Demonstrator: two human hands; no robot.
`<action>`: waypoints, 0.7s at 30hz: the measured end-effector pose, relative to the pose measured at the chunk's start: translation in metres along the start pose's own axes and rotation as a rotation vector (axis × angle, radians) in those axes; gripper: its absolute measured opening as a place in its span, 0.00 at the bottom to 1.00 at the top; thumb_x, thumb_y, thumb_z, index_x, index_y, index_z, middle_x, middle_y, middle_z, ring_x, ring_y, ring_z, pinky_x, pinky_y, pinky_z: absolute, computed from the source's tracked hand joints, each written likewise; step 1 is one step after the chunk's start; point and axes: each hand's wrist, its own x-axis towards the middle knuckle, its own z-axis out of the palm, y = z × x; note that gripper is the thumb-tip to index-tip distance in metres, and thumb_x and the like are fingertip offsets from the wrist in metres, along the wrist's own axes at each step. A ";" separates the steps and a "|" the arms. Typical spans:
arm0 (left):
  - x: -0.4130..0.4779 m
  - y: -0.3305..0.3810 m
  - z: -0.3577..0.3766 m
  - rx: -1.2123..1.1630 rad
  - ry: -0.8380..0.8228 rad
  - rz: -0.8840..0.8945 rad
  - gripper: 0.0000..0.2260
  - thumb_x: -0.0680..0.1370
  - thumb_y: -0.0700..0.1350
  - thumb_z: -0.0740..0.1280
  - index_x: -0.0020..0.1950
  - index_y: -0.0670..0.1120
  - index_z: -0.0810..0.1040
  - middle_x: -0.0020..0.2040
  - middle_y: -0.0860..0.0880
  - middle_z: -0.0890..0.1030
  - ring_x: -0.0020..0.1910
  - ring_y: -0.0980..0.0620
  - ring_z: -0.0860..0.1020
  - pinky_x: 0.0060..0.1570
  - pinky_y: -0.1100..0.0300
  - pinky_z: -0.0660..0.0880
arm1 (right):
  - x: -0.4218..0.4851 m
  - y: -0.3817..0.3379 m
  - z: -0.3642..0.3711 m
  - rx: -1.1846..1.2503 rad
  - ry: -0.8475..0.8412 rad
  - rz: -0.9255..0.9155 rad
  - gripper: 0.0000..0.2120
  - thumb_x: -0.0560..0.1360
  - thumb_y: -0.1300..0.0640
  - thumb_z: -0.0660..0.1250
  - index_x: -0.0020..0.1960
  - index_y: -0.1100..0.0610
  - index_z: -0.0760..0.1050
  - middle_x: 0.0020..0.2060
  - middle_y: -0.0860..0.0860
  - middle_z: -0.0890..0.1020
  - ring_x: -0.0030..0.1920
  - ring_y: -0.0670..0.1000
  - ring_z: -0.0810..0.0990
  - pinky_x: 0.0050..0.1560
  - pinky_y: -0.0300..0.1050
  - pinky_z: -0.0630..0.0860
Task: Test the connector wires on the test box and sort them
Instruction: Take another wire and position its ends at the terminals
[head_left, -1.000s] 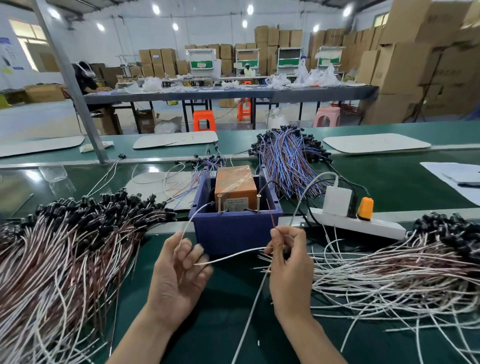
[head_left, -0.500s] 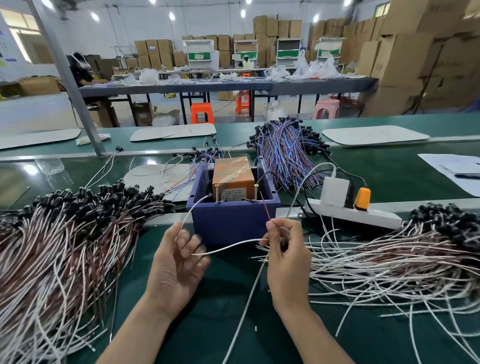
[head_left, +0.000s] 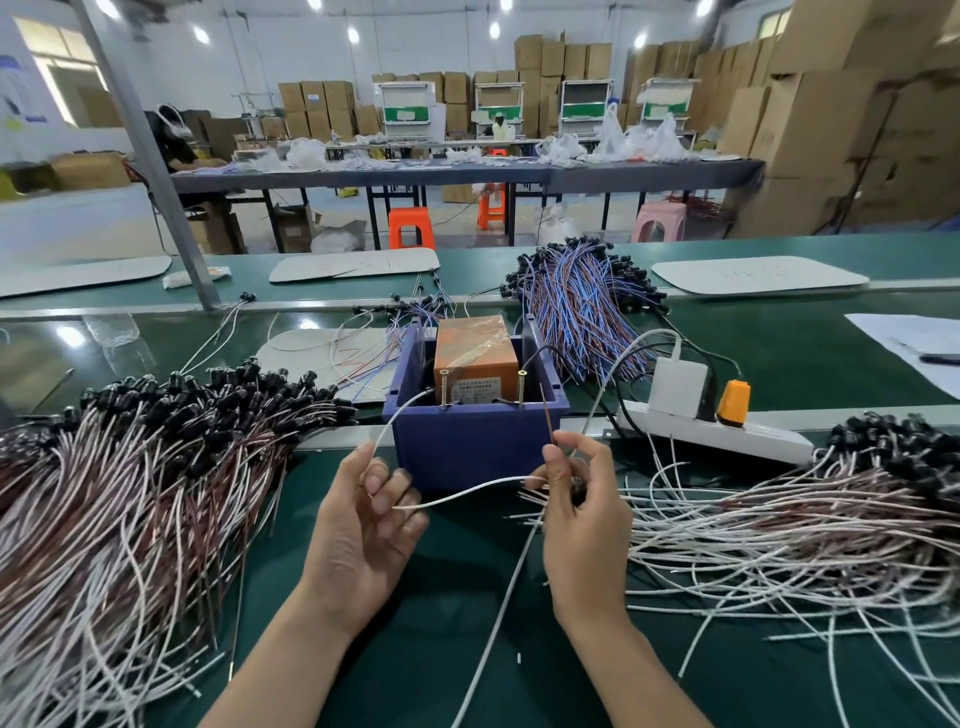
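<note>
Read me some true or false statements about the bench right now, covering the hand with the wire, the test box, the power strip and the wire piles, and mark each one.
1. The right hand pinches a connector wire whose brown end points up. True.
2. The orange unit sits inside the blue box. True.
3. The power strip lies left of the blue box. False: it lies to the box's right.
4. The blue-wire bundle is the pile nearest the person. False: it lies beyond the box, on the far side.
5. A left pile and a right pile of pale wires flank the box. True.
</note>
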 end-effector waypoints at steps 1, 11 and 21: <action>0.000 0.000 0.000 0.001 0.003 -0.001 0.19 0.72 0.57 0.74 0.31 0.52 0.68 0.27 0.54 0.62 0.24 0.55 0.59 0.25 0.61 0.65 | 0.000 0.000 0.000 -0.002 -0.002 0.004 0.05 0.82 0.46 0.60 0.57 0.42 0.73 0.41 0.42 0.83 0.35 0.42 0.81 0.37 0.31 0.72; 0.000 0.000 0.001 -0.002 0.009 0.005 0.19 0.74 0.56 0.73 0.31 0.51 0.68 0.27 0.54 0.61 0.23 0.55 0.59 0.25 0.61 0.64 | 0.001 0.000 0.000 -0.026 -0.007 0.004 0.05 0.82 0.43 0.59 0.55 0.37 0.72 0.41 0.41 0.83 0.35 0.43 0.81 0.36 0.31 0.72; 0.000 0.000 0.000 -0.010 -0.003 0.008 0.19 0.75 0.56 0.72 0.31 0.51 0.67 0.27 0.53 0.61 0.23 0.55 0.58 0.25 0.61 0.63 | 0.001 0.000 0.001 -0.038 -0.008 0.018 0.06 0.82 0.42 0.58 0.55 0.39 0.73 0.40 0.42 0.83 0.35 0.43 0.81 0.36 0.33 0.72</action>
